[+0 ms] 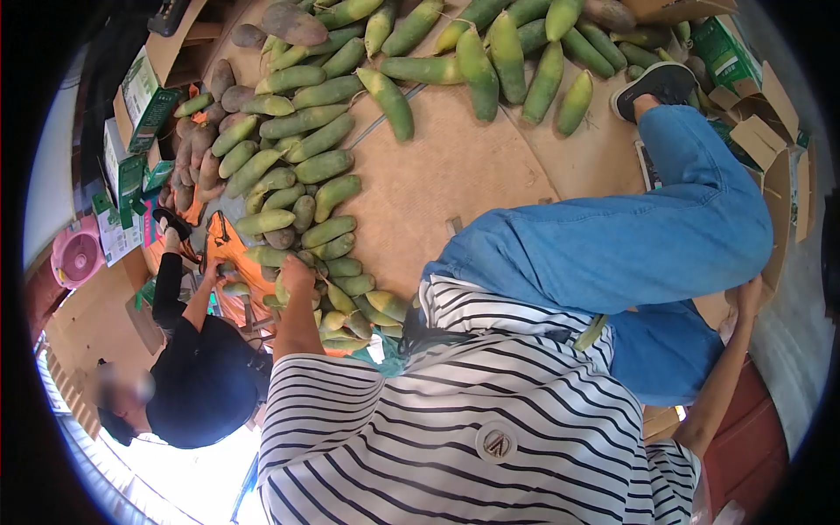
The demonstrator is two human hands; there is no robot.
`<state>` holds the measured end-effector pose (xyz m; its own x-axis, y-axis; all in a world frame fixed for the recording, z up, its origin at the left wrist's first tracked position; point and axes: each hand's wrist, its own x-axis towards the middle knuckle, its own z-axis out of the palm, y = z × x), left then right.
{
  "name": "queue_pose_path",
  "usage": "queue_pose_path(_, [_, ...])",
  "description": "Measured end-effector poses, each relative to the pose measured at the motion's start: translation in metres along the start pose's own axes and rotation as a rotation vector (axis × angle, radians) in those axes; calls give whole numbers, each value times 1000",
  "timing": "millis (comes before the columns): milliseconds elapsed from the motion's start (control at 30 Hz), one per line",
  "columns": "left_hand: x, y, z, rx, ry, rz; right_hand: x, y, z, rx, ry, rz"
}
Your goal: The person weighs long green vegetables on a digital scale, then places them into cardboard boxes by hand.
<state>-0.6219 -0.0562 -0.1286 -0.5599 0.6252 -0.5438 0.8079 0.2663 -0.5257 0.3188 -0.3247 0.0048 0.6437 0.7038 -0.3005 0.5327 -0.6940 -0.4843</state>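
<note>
My left hand [297, 275] reaches into the rows of green radishes at the left, its fingers closed around the end of a green radish [267, 255]. More green radishes [325, 166] lie packed side by side around it, some long and pale at one end. Far to the right, my right hand [745, 296] is beside my bent leg in blue jeans [604, 249], close to a cardboard box. Its fingers are mostly hidden behind the leg.
Brown cardboard [437, 175] covers the floor. Reddish-brown roots [194, 153] are heaped at the left, near green-and-white boxes [149, 101] and a pink basin [77, 254]. A person in black [201, 381] works at the left. Open cartons [761, 144] stand at the right.
</note>
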Motion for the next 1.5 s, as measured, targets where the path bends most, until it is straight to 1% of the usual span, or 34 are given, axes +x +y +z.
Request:
queue_pose_path(33, [3,4,3,32,23,16,1,-2,-1,-9,-5,-7])
queue_pose_path(67, [3,4,4,77,8,86,-1,-3,-3,-19,-12,-11])
queue_pose_path(133, [-14,21,-19,162,-21,226,-3,-6,-3,-3,-8,29])
queue_pose_path(200, [-9,28,-10,38,163,492,0,-8,-3,27,-16,62])
queue_pose_path(267, [-27,66,-45,-170,166,631,2,-4,-3,76,-37,93])
queue_pose_path(333, [-46,112,-91,-563,92,676,3,-3,-3,119,-63,87])
queue_pose_path(367, [-54,135,-109,-742,128,786,3,-3,-3,141,-73,85])
queue_pose_path(400, [-61,153,-126,-922,164,894,5,-4,-4,94,-70,66])
queue_pose_path(467, [-72,174,-172,-1368,-20,875,4,-5,-7,-4,-66,37])
queue_pose_path(500, [-75,178,-183,-1588,-121,853,1,-2,-7,7,-60,29])
queue_pose_path(533, [-68,171,-181,-1510,-79,812,2,7,-7,19,-53,18])
queue_pose_path(600, [-32,135,-164,-1350,13,720,8,20,-8,65,-41,2])
queue_pose_path(667, [1,79,-97,-774,82,529,10,31,-9,126,-33,2])
queue_pose_path(733, [2,14,-37,-298,-28,447,10,31,-12,82,-57,16])
queue_pose_path(767, [16,-19,4,-164,-195,340,12,30,-13,58,-66,22])
queue_pose_path(800, [32,-49,56,-115,-279,325,13,32,-14,21,-64,18])
queue_pose_path(833, [36,-69,89,-65,-364,312,14,36,-16,-18,-62,15])
queue_pose_path(867, [18,-70,87,-22,-352,290,14,40,-17,-56,-55,10])
queue_pose_path(933, [-28,-51,60,60,-318,251,13,41,-13,64,-58,59])
queue_pose_path(967, [-36,-46,56,88,-293,200,11,39,-12,124,-55,83])
queue_pose_path(1033, [-42,-36,52,146,-241,106,9,32,-13,43,-77,87])
queue_pose_path(1067, [-37,-35,57,101,-186,87,9,29,-13,4,-81,89])
queue_pose_path(1167, [-37,-27,45,177,-237,173,8,27,-9,128,-73,44])
queue_pose_path(1300, [-38,-21,34,255,-160,348,9,26,-4,188,-17,9])
queue_pose_path(1367, [-47,-8,10,234,-150,489,8,23,-3,168,-7,7])
queue_pose_path(1400, [-53,4,-8,224,-142,559,10,26,-3,132,-21,-1])
queue_pose_path(1467, [-66,47,-44,121,-95,689,13,32,-7,57,-40,-15])
queue_pose_path(1500, [-77,74,-64,77,23,781,11,27,-8,59,-41,-7])
